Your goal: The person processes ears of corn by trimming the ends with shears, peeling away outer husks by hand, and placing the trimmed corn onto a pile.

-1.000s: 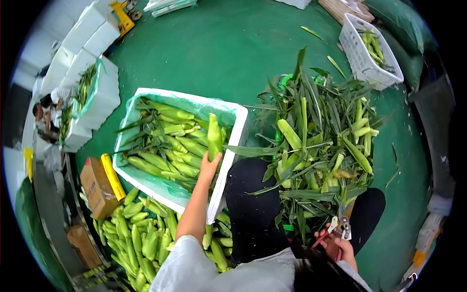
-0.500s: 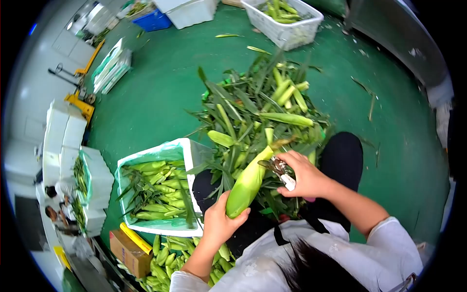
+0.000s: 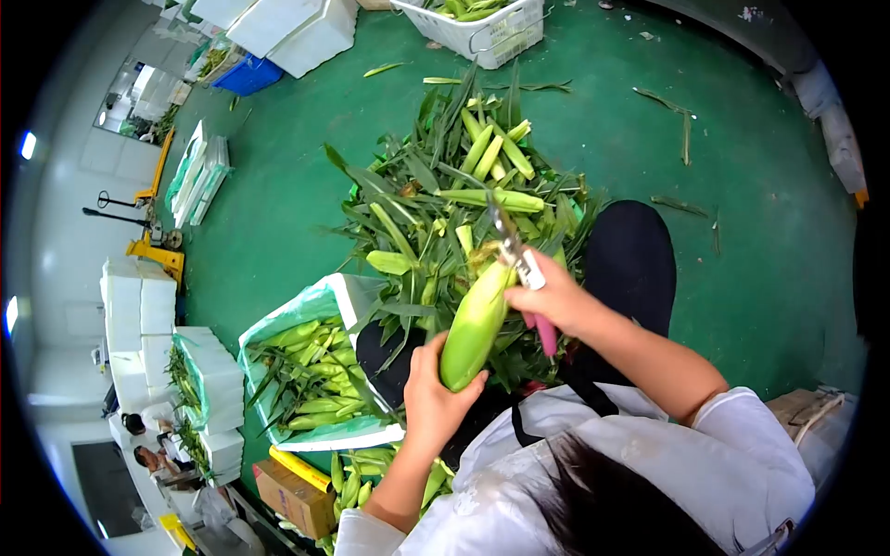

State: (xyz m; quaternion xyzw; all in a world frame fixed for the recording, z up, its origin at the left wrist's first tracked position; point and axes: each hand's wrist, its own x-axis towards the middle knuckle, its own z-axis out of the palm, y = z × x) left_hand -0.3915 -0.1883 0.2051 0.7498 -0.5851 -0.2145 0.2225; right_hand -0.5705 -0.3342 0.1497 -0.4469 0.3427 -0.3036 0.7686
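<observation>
My left hand [image 3: 438,394] is closed around the lower end of a green ear of corn in its husk [image 3: 476,329], held tilted over my lap. In my right hand [image 3: 553,298] is a pair of pruning shears [image 3: 535,273] with white and pink on the handles. Their blades point up and away, past the upper end of the ear, and are blurred. My right thumb is at or near the ear's upper end. Just beyond it shows a pale stalk piece [image 3: 464,241]. A heap of leaves and husks [image 3: 417,176] lies in front of me.
A lined white foam box [image 3: 348,435] of corn stands at my left, with loose ears [image 3: 357,473] and a cardboard box [image 3: 292,496] nearby. Farther off are a white basket [image 3: 505,37], a yellow pallet jack [image 3: 153,250] and two people [image 3: 158,445] at left.
The shears have swung from across the neck of the ear to pointing upward, their blades off it. My right hand is closer to the ear. The whole view has shifted.
</observation>
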